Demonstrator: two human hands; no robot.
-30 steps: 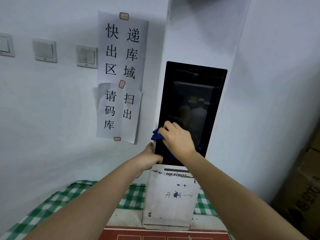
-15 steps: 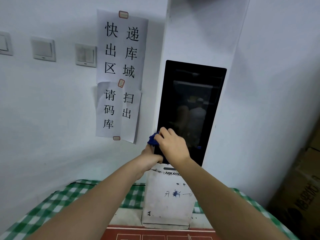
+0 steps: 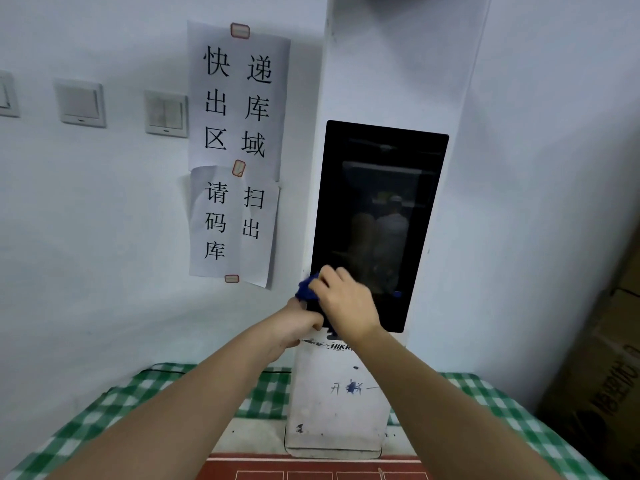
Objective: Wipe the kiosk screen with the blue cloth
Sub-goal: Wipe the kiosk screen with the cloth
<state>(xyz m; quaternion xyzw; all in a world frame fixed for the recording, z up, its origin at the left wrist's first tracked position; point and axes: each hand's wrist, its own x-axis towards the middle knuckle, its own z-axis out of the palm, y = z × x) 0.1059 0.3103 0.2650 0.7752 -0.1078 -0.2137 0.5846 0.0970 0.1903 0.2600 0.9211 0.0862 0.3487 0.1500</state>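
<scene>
The kiosk's tall black screen (image 3: 381,188) stands upright on a white base (image 3: 332,403). My right hand (image 3: 346,303) presses a bunched blue cloth (image 3: 306,289) against the screen's lower left corner; most of the cloth is hidden under the hand. My left hand (image 3: 298,323) grips the kiosk's left edge just below the screen, right beneath the cloth.
Two paper notices (image 3: 239,150) with Chinese text hang on the wall left of the kiosk, beside wall switches (image 3: 166,114). A green checked tablecloth (image 3: 114,407) covers the table under the kiosk. Cardboard boxes (image 3: 602,375) stand at the right.
My right hand with the cloth has slid left along the bottom of the screen toward its lower left corner. My left hand has stayed on the kiosk's edge.
</scene>
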